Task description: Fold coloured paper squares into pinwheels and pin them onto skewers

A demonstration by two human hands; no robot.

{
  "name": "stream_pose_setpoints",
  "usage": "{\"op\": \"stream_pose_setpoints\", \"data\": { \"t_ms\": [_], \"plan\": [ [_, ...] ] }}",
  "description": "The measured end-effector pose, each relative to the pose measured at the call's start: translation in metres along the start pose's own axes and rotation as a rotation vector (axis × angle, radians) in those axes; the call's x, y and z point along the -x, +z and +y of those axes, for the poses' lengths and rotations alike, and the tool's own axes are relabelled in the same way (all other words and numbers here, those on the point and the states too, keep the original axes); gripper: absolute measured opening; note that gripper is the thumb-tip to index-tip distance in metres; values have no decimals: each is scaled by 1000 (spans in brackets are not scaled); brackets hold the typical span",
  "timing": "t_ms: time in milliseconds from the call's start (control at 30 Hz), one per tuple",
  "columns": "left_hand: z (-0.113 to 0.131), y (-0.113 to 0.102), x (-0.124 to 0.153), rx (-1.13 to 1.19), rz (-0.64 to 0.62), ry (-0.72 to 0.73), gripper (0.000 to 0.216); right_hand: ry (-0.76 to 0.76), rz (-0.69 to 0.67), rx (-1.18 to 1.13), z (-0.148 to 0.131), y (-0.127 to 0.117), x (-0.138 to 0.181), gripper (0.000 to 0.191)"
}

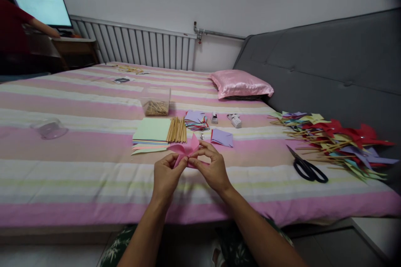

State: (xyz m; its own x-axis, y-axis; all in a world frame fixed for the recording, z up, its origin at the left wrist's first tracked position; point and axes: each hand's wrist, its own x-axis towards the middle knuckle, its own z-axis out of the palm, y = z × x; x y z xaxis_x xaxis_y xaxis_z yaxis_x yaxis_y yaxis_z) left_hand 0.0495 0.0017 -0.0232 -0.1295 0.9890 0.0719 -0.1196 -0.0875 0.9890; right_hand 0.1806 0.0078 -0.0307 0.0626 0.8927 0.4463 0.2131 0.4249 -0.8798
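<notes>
My left hand (166, 175) and my right hand (211, 167) meet over the striped bed (78, 150), both pinching a folded pink paper piece (185, 150). Its corners are bent toward the centre like a pinwheel. Just beyond it lie a stack of coloured paper sheets (152, 131), a bundle of wooden sticks (177, 129), a pile of cut paper squares (196, 120) and a purple folded paper (222, 137).
Black scissors (307, 167) lie to the right, beside a heap of finished paper pinwheels on sticks (335, 139). A clear box of small sticks (156, 102), a clear lid (49, 128) and a pink pillow (239, 83) rest on the bed. Another person's arm (40, 27) is at far left by a monitor.
</notes>
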Motion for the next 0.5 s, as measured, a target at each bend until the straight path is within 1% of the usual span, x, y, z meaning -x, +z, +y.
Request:
{"op": "stream_pose_setpoints", "data": {
  "t_ms": [100, 200, 367, 500],
  "plan": [
    [2, 0, 0, 24, 3, -1, 18, -56, 16, 21, -2, 0, 0, 4],
    [4, 0, 0, 37, -3, 4, 21, -110, 7, 16, -4, -1, 0, 3],
    [1, -1, -1, 47, -32, 5, 19, -182, -10, 61, -5, -2, 1, 4],
    [-3, -2, -2, 86, -44, -33, 18, -294, 70, 198, -4, -2, 3, 3]
  ]
}}
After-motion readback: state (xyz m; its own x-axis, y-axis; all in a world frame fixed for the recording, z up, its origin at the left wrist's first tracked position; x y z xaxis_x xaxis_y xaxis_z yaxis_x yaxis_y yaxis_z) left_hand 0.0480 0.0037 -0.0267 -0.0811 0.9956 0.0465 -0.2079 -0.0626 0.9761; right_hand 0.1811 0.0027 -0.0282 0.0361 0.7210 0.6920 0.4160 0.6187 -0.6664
